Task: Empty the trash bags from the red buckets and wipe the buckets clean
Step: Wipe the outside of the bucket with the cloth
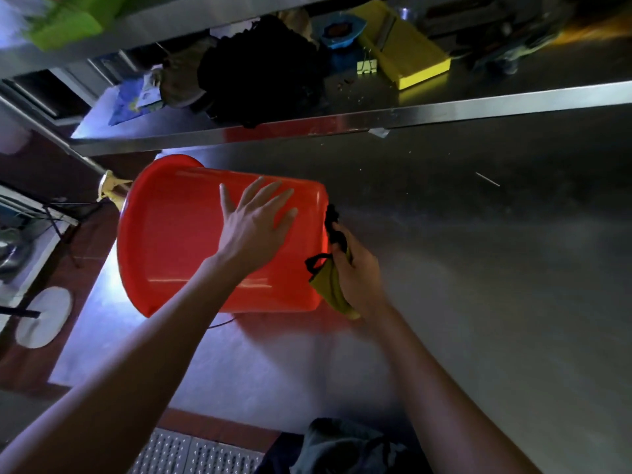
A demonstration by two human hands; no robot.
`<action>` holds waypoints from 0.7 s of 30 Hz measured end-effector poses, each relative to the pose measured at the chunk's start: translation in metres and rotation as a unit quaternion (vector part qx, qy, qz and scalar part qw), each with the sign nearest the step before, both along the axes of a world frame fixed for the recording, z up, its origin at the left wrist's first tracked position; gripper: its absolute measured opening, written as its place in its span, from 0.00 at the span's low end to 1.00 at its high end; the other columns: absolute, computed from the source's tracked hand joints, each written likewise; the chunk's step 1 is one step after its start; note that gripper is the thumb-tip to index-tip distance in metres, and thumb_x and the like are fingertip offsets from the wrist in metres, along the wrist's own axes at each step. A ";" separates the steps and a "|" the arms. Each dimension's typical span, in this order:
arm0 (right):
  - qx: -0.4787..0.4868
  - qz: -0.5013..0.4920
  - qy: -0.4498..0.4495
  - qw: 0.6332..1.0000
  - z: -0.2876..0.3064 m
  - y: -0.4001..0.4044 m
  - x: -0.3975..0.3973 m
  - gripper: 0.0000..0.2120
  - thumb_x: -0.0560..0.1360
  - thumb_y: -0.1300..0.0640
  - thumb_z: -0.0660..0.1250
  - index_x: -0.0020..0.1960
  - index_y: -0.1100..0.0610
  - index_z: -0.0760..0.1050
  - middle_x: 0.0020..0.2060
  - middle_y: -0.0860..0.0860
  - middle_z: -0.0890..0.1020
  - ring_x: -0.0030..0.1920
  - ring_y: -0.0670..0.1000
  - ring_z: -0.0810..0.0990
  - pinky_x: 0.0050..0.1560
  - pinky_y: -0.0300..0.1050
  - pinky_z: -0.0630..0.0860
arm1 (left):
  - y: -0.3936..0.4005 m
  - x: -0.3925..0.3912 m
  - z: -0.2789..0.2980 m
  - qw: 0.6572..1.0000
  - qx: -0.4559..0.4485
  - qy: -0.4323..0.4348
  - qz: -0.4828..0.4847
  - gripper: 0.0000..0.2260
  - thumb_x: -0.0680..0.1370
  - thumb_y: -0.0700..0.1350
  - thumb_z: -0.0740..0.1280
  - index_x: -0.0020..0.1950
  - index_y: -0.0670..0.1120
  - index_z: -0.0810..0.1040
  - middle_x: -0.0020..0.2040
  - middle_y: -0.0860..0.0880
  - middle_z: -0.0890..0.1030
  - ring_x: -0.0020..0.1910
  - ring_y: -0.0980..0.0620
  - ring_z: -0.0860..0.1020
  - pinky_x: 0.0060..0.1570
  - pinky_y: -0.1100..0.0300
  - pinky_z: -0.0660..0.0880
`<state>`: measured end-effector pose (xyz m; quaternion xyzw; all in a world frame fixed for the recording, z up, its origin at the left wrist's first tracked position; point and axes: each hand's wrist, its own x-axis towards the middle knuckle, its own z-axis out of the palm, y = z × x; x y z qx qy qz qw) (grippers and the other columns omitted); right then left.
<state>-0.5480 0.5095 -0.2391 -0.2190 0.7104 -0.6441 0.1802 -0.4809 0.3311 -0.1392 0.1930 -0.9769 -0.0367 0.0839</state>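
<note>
A red bucket [178, 234] lies on its side on the steel table [478, 268], its mouth turned to the left and its base to the right. My left hand [258, 222] rests flat on the bucket's upper wall, fingers spread. My right hand [359, 271] is at the bucket's base, closed on a yellow-green cloth [330, 289] with a black loop. The cloth is pressed against the base. A black trash bag [260, 70] sits bunched on the shelf above.
A steel shelf [376, 121] runs above the table with a yellow box [407, 49], a blue dish [342, 30] and papers. A white round object [44, 318] lies on the floor at left. A dark bag [342, 446] sits near the table's front edge.
</note>
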 end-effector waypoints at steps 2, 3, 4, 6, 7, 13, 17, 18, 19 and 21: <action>0.046 0.023 0.043 0.998 -0.002 0.007 -0.002 0.20 0.82 0.64 0.61 0.72 0.53 0.74 0.65 0.39 0.76 0.65 0.36 0.73 0.61 0.22 0.63 | 0.003 0.003 -0.002 1.000 0.001 0.016 -0.018 0.22 0.84 0.57 0.57 0.74 0.50 0.76 0.75 0.49 0.74 0.79 0.47 0.65 0.78 0.32 0.44; 0.073 0.033 0.047 0.996 -0.003 0.011 -0.004 0.20 0.82 0.64 0.61 0.72 0.52 0.74 0.65 0.41 0.78 0.66 0.40 0.75 0.60 0.22 0.63 | 0.005 0.004 -0.003 0.999 0.004 0.024 -0.026 0.21 0.84 0.56 0.57 0.73 0.50 0.77 0.75 0.48 0.75 0.79 0.46 0.66 0.78 0.33 0.47; 0.102 0.035 0.044 0.993 -0.005 0.014 -0.005 0.22 0.81 0.64 0.61 0.73 0.51 0.74 0.65 0.43 0.79 0.66 0.45 0.76 0.59 0.23 0.63 | 0.007 0.005 -0.004 0.999 0.007 0.031 -0.034 0.21 0.84 0.55 0.57 0.72 0.50 0.78 0.74 0.48 0.75 0.78 0.46 0.66 0.78 0.33 0.49; 0.151 0.031 0.028 0.988 -0.006 0.024 -0.009 0.23 0.80 0.64 0.61 0.74 0.52 0.71 0.66 0.49 0.80 0.66 0.52 0.75 0.58 0.31 0.66 | 0.013 0.005 -0.005 0.997 0.012 0.046 -0.053 0.20 0.83 0.54 0.58 0.71 0.49 0.79 0.73 0.47 0.76 0.78 0.45 0.67 0.77 0.32 0.52; 0.172 0.028 0.027 0.984 -0.006 0.029 -0.011 0.23 0.81 0.64 0.61 0.75 0.52 0.71 0.66 0.50 0.80 0.66 0.53 0.75 0.58 0.35 0.67 | 0.017 0.005 -0.006 0.996 0.010 0.054 -0.068 0.20 0.83 0.54 0.58 0.70 0.48 0.80 0.73 0.47 0.77 0.78 0.44 0.67 0.77 0.31 0.53; 0.266 0.047 0.061 0.961 -0.018 0.069 -0.023 0.17 0.81 0.60 0.63 0.69 0.51 0.76 0.62 0.52 0.82 0.62 0.58 0.79 0.61 0.49 0.75 | 0.050 -0.006 -0.013 0.975 -0.028 0.104 -0.192 0.16 0.82 0.50 0.63 0.66 0.46 0.82 0.67 0.46 0.81 0.73 0.42 0.73 0.73 0.30 0.61; 0.359 0.030 0.098 0.928 -0.023 0.105 -0.033 0.18 0.82 0.60 0.60 0.71 0.53 0.73 0.65 0.55 0.79 0.64 0.61 0.78 0.64 0.54 0.74 | 0.076 -0.021 -0.021 0.965 -0.016 0.105 -0.241 0.16 0.81 0.49 0.63 0.65 0.46 0.82 0.63 0.47 0.83 0.69 0.42 0.76 0.70 0.33 0.67; 0.393 0.025 0.111 0.912 -0.023 0.113 -0.036 0.19 0.82 0.60 0.59 0.72 0.53 0.71 0.66 0.56 0.78 0.65 0.63 0.77 0.63 0.54 0.74 | 0.081 -0.025 -0.023 0.964 -0.011 0.099 -0.247 0.17 0.81 0.49 0.62 0.65 0.46 0.82 0.63 0.47 0.83 0.69 0.43 0.76 0.70 0.34 0.67; 0.424 0.023 0.123 0.897 -0.023 0.121 -0.039 0.20 0.82 0.61 0.58 0.73 0.53 0.71 0.67 0.55 0.77 0.65 0.63 0.76 0.63 0.55 0.73 | 0.086 -0.028 -0.026 0.962 -0.008 0.094 -0.256 0.17 0.81 0.49 0.62 0.65 0.46 0.82 0.63 0.48 0.83 0.69 0.43 0.76 0.70 0.36 0.67; 0.466 0.026 0.136 0.874 -0.025 0.134 -0.044 0.21 0.81 0.61 0.57 0.73 0.54 0.70 0.71 0.54 0.74 0.65 0.63 0.75 0.64 0.57 0.72 | 0.097 -0.032 -0.033 0.955 -0.005 0.087 -0.283 0.16 0.81 0.49 0.63 0.64 0.46 0.82 0.61 0.48 0.83 0.68 0.43 0.77 0.69 0.39 0.69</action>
